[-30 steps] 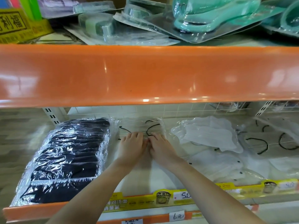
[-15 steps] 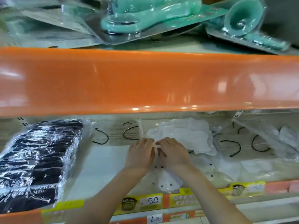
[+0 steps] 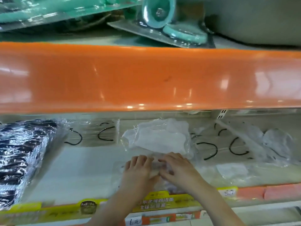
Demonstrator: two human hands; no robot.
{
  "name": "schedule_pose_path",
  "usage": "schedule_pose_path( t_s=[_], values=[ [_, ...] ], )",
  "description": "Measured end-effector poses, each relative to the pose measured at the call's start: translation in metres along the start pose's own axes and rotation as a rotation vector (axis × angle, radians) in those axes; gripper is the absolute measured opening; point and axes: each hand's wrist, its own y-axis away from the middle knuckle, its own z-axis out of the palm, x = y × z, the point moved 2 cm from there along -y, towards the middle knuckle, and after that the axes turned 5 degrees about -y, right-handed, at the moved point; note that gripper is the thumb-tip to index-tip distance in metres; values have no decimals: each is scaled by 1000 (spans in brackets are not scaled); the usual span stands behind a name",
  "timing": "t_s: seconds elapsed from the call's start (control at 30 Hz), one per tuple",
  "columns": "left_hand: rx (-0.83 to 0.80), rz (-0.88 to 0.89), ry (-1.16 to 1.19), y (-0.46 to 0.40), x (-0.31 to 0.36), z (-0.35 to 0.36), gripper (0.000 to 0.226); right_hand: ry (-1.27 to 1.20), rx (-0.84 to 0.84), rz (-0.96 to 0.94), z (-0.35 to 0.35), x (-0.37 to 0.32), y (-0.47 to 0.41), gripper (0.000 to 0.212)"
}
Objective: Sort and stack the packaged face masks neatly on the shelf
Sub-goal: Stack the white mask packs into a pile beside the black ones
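Head view: both hands flat on a clear-wrapped white face mask packet (image 3: pixel 156 167) at the middle front of the pale lower shelf (image 3: pixel 81 173).

Left hand (image 3: pixel 138 170) and right hand (image 3: pixel 176 168) side by side, palms down, fingers spread, pressing, not closed around it; packet blurred. Just behind, crumpled clear bag of white masks (image 3: pixel 159 139). Far left, plastic-wrapped stack of black masks (image 3: pixel 24 154); clear packets with black ear loops (image 3: pixel 101 134) at the back. Above, glossy orange shelf edge (image 3: pixel 146 79).
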Motion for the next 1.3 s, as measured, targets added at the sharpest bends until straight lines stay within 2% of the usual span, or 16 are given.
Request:
schedule_pose_path(
  t_s=[0.07,0.17,0.33,0.37,0.47,0.57,0.67,0.73,0.87,0.97,1.03,1.13,1.2,1.23,1.3],
  values=[
    [-21,14,-44,-1,5,0,66,4,-10,-47,-2,6,6,54],
    [-137,34,-76,-5,12,-4,82,25,-33,-77,0,15,12,66],
    [-249,44,-148,-10,21,-17,89,62,6,-83,3,20,8,67],
    [-283,19,-139,-13,25,-24,88,59,35,-88,4,20,7,63],
    [-249,-10,-150,-15,25,-22,81,55,167,-92,8,18,7,51],
    [-111,35,-97,-12,23,-16,55,26,338,-114,14,21,7,36],
    [16,39,-71,-11,23,-5,36,22,406,-116,19,25,5,27],
    [72,27,-60,-6,24,0,31,24,428,-113,20,26,4,24],
    [184,26,-106,1,21,-2,50,-14,488,-75,15,25,4,19],
    [106,14,-128,3,14,-13,89,-92,509,-11,14,30,3,22],
    [101,11,-134,3,6,-21,92,-176,477,39,16,35,2,32],
    [159,-4,-77,3,-7,-31,67,-334,407,136,18,45,0,35],
    [147,-52,-37,3,-13,-38,39,-380,464,56,16,46,3,28],
    [125,-111,11,3,-15,-42,34,-408,487,8,14,45,4,28],
    [95,-276,134,1,-20,-46,37,-474,513,-61,10,44,7,36]
  ],
)
